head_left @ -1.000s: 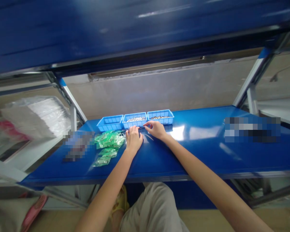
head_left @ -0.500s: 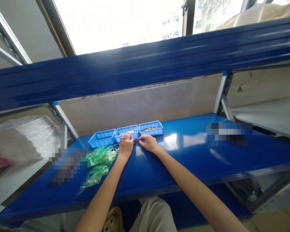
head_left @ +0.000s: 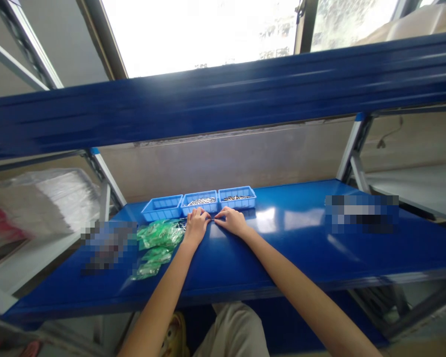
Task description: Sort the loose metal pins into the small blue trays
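My left hand and my right hand rest close together on the blue shelf, fingertips nearly touching in front of three small blue trays. Both hands have curled, pinched fingers around something too small to make out. The middle tray and the right tray hold small metal parts; the left tray looks empty. A heap of green plastic bags lies just left of my left hand.
A blue upper shelf hangs overhead, with a bright window behind it. Clear plastic-wrapped stacks sit on a neighbouring rack to the left. Blurred patches lie on the shelf at the left and the right. My knees show below.
The camera has tilted up, bringing the window into view. My hands have drawn closer together in front of the trays.
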`<state>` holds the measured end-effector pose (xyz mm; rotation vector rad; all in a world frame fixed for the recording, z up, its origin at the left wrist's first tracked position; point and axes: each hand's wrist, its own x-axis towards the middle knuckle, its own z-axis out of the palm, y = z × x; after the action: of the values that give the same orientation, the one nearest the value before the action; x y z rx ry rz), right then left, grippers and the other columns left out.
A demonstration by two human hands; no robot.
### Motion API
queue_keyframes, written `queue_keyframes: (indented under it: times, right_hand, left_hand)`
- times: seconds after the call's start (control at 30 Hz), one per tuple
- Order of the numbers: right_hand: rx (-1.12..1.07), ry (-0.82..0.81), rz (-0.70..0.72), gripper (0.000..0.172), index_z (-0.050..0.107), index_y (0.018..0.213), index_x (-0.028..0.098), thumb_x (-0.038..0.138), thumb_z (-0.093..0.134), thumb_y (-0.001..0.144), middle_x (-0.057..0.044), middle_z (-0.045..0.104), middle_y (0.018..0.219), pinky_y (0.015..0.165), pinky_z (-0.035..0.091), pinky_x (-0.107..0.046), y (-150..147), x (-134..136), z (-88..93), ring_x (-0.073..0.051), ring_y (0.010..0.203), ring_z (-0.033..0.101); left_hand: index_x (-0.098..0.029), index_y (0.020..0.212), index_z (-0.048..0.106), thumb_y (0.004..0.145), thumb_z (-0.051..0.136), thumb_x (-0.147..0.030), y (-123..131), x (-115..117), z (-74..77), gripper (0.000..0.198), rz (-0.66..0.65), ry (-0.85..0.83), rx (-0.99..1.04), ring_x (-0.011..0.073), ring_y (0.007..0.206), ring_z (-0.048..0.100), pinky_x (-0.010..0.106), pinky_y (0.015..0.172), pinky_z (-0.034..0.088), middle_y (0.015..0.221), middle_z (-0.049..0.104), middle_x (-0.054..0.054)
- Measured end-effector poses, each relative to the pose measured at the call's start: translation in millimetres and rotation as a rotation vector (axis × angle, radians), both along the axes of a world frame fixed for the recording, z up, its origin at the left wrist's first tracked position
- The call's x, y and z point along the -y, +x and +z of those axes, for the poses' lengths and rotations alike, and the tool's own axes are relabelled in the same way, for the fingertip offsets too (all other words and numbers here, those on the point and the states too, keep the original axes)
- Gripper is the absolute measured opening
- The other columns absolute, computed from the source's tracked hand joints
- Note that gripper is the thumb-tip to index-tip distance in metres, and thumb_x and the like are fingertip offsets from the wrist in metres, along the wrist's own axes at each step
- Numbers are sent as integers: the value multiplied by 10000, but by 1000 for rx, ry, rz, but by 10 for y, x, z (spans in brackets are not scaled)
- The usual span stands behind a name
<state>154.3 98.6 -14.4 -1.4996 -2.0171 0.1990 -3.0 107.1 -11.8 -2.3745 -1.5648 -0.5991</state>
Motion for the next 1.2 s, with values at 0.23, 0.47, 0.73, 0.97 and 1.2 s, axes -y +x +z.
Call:
queue_keyframes:
  times: [0.23, 0.47, 0.73, 0.97, 1.2]
  right_hand:
    - [-26, 1, 2, 217, 690, 792, 276, 440, 554, 749, 1, 630, 884, 582, 371, -227, 8, 19, 18, -156, 762, 582]
    - [-172, 4, -12, 218, 668, 791, 245, 431, 560, 753, 5, 612, 878, 572, 361, -217, -20, -14, -9, -113, 661, 558]
    - [-444, 56, 22, 275, 639, 788, 186, 432, 515, 775, -34, 595, 887, 627, 426, -246, -93, -67, 28, -112, 630, 545]
    - [-445, 90, -59, 266, 654, 772, 210, 441, 521, 769, -24, 609, 857, 638, 419, -249, -86, -2, 103, -119, 612, 537]
    - [-467, 34, -43, 330, 644, 715, 189, 475, 491, 774, -29, 638, 758, 614, 417, -236, -84, -31, 80, -136, 629, 564]
  left_hand:
    - [-213, 840, 603, 802, 478, -230, -20, 18, 11, 132, -50, -59, 144, 206, 969, 460, 338, 844, 339, 963, 552, 46]
    - [-205, 860, 581, 817, 462, -246, -30, 11, 0, 133, -57, -22, 314, 199, 938, 487, 333, 844, 341, 931, 586, 42]
    - [-202, 793, 599, 769, 549, -310, -17, -13, -11, 122, -79, 25, 415, 186, 911, 500, 323, 827, 363, 887, 581, 32]
    - [-195, 758, 590, 750, 568, -314, 36, 6, -2, 122, -107, 21, 508, 163, 841, 513, 306, 821, 389, 844, 576, 27]
    - [-178, 737, 565, 764, 522, -388, 31, -21, 16, 216, -58, 12, 752, 128, 694, 526, 263, 718, 419, 780, 598, 17]
